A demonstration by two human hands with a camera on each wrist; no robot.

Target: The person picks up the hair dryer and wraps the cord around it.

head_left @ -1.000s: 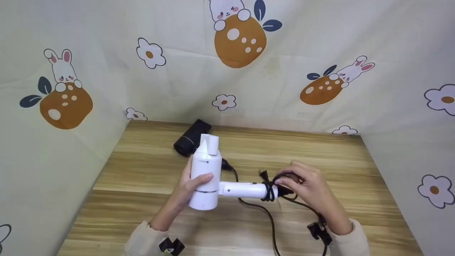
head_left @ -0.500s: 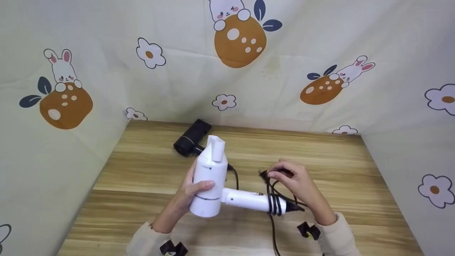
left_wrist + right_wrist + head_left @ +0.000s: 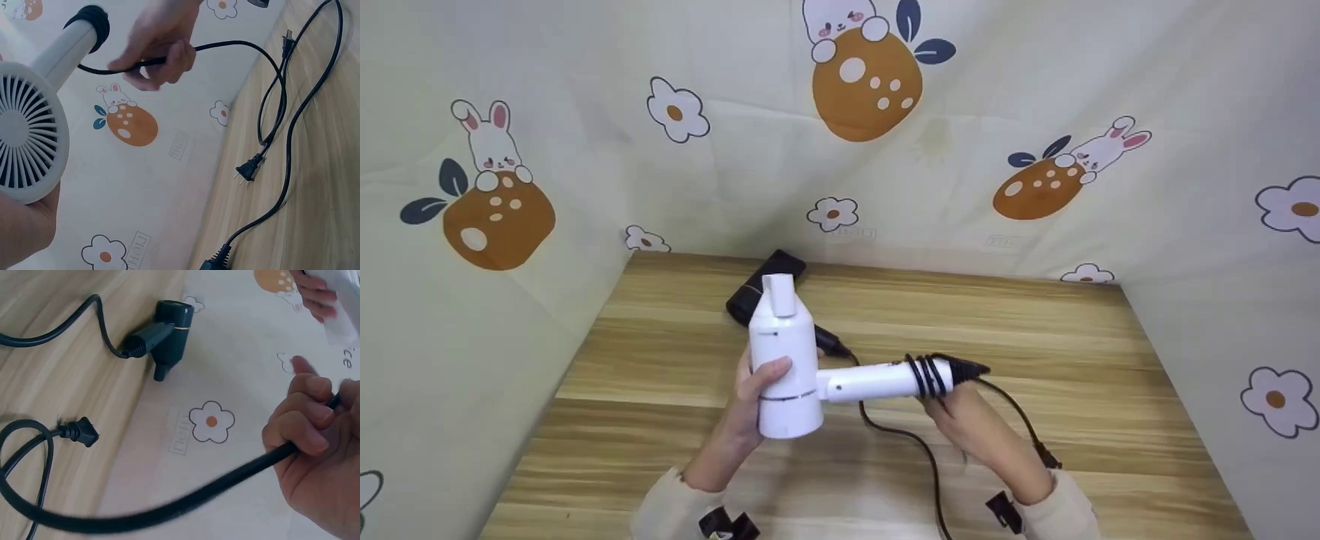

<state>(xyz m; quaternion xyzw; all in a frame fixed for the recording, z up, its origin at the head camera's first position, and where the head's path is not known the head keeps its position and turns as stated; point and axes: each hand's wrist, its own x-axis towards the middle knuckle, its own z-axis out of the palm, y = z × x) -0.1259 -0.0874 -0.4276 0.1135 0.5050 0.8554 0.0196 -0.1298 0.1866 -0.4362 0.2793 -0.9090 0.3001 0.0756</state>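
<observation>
A white hair dryer is held above the table, nozzle pointing away and handle out to the right. My left hand grips its barrel, thumb across the top side. Several turns of black cord circle the handle's end. Below that end is my right hand, its fingers partly hidden by the handle in the head view. In the right wrist view, those fingers curl round the cord. The left wrist view shows the rear grille and the cord running from handle to right hand.
A black hair dryer lies at the back of the wooden table, partly behind the white one. Its cord runs toward the front edge. A two-pin plug rests on the table. Patterned cloth walls the back and sides.
My right hand has gone from above the handle's end down to beneath it, still with the cord. The white hair dryer shifted left, and its handle end swung up and away.
</observation>
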